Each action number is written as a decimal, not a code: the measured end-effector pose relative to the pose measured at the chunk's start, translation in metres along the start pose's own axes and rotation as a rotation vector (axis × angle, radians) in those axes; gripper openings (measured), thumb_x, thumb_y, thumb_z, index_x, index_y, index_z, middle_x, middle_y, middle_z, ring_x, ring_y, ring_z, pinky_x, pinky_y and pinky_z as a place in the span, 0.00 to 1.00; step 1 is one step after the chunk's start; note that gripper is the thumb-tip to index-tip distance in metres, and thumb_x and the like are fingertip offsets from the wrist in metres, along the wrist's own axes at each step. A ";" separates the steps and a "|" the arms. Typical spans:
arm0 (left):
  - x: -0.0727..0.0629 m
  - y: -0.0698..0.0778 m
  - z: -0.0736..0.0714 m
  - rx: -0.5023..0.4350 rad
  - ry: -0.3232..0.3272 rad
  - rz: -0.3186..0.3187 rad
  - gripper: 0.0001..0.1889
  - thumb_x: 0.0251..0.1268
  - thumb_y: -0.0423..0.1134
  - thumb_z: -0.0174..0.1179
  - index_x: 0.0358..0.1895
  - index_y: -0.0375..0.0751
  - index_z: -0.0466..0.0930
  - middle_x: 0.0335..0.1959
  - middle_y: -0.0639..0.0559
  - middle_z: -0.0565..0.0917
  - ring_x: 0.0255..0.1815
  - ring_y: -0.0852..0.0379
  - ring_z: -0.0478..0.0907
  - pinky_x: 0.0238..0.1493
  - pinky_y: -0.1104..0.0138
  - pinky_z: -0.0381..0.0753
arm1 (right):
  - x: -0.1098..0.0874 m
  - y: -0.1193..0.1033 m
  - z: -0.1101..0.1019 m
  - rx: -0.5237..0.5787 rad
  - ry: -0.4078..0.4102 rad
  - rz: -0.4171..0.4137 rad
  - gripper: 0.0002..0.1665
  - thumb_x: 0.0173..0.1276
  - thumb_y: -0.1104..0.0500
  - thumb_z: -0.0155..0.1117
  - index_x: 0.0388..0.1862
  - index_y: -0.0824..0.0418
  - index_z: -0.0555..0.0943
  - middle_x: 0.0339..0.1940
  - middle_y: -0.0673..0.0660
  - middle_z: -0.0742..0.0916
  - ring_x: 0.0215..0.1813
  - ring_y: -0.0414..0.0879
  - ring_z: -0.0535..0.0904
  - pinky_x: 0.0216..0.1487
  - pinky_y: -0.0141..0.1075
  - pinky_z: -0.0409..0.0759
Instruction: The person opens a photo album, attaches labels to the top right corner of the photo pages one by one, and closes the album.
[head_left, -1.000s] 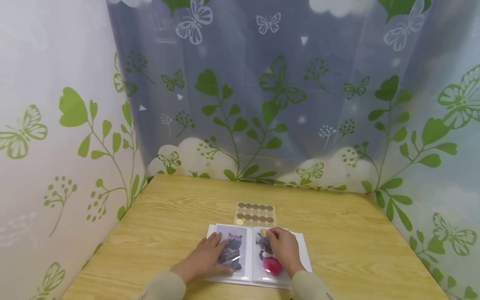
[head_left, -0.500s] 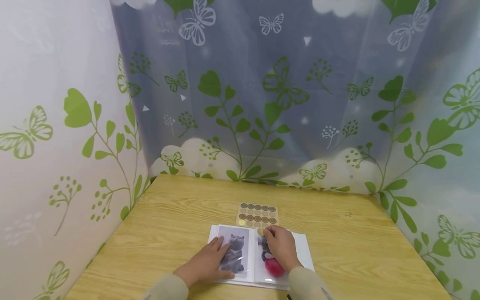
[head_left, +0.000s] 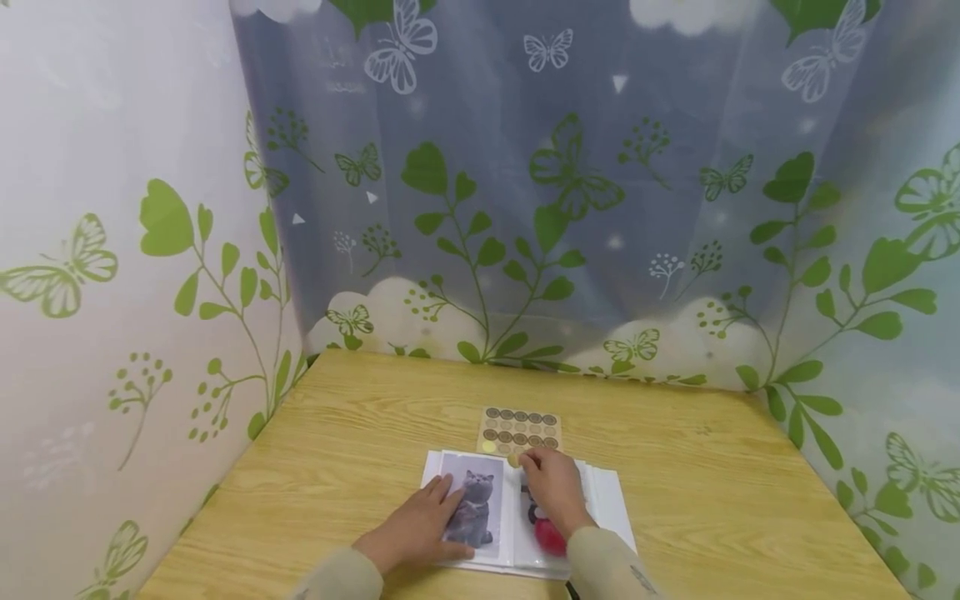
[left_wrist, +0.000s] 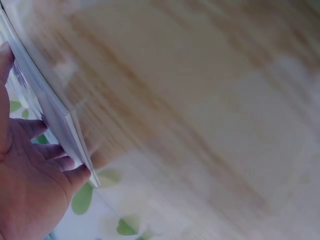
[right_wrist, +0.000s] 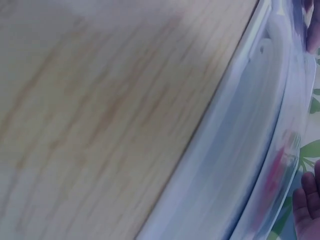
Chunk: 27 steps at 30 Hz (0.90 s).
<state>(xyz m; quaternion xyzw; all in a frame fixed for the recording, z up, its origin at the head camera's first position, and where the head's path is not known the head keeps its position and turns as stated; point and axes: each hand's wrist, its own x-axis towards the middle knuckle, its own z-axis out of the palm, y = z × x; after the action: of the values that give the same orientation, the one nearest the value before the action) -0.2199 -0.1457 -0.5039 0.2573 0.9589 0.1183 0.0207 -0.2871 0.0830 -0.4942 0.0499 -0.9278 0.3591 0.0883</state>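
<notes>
One spread left hand [head_left: 420, 527] rests on the open album [head_left: 619, 510]; the right hand [head_left: 553, 490] pinches a gold disc [head_left: 513, 459], likely being positioned, next calling for careful aligning

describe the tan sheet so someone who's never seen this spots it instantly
On the wooden table, find the open white album with a cat photo. Just past its far edge lies a flat tan sheet. Unlike the album, it bears rows of small circles, one of them bright yellow.
</notes>
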 end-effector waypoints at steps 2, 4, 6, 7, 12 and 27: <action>0.001 0.000 0.001 0.003 -0.005 -0.001 0.49 0.58 0.67 0.62 0.71 0.30 0.65 0.72 0.28 0.61 0.73 0.32 0.59 0.71 0.45 0.61 | 0.002 -0.001 0.002 -0.021 -0.006 -0.012 0.10 0.72 0.56 0.62 0.41 0.58 0.88 0.31 0.48 0.86 0.32 0.42 0.76 0.39 0.40 0.79; 0.001 -0.001 0.002 0.005 -0.011 -0.005 0.49 0.58 0.67 0.62 0.71 0.30 0.65 0.73 0.28 0.61 0.73 0.33 0.59 0.71 0.46 0.61 | 0.003 -0.001 0.004 -0.040 -0.017 -0.028 0.10 0.72 0.57 0.61 0.41 0.58 0.88 0.28 0.48 0.85 0.31 0.42 0.76 0.37 0.40 0.79; 0.001 -0.001 0.003 0.008 -0.016 -0.010 0.49 0.58 0.67 0.62 0.71 0.31 0.65 0.73 0.28 0.61 0.73 0.33 0.58 0.71 0.46 0.60 | 0.005 -0.002 0.006 -0.054 -0.026 -0.041 0.10 0.72 0.57 0.61 0.40 0.58 0.87 0.25 0.47 0.83 0.29 0.41 0.75 0.34 0.39 0.77; 0.001 0.000 0.003 0.004 -0.020 -0.015 0.49 0.58 0.67 0.62 0.72 0.31 0.65 0.73 0.29 0.60 0.73 0.33 0.58 0.72 0.46 0.60 | 0.007 -0.001 0.007 -0.063 -0.029 -0.053 0.09 0.72 0.57 0.61 0.38 0.58 0.87 0.23 0.47 0.82 0.28 0.41 0.74 0.33 0.38 0.76; 0.000 0.000 0.002 0.001 -0.023 -0.022 0.49 0.58 0.67 0.61 0.72 0.31 0.64 0.74 0.29 0.60 0.74 0.34 0.57 0.72 0.46 0.60 | 0.013 -0.001 0.012 -0.113 -0.025 -0.102 0.08 0.71 0.58 0.62 0.33 0.56 0.86 0.23 0.47 0.79 0.26 0.41 0.72 0.30 0.37 0.74; 0.001 0.000 0.005 0.002 -0.026 -0.033 0.50 0.58 0.68 0.61 0.73 0.33 0.64 0.74 0.30 0.59 0.75 0.35 0.57 0.72 0.47 0.60 | 0.019 0.000 0.024 -0.292 0.045 -0.234 0.06 0.67 0.59 0.67 0.30 0.58 0.86 0.26 0.53 0.84 0.30 0.49 0.80 0.36 0.46 0.81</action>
<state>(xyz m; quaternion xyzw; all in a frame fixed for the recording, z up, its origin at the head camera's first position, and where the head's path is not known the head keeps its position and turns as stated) -0.2202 -0.1445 -0.5084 0.2430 0.9627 0.1137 0.0346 -0.3092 0.0660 -0.5078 0.1362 -0.9556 0.2092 0.1568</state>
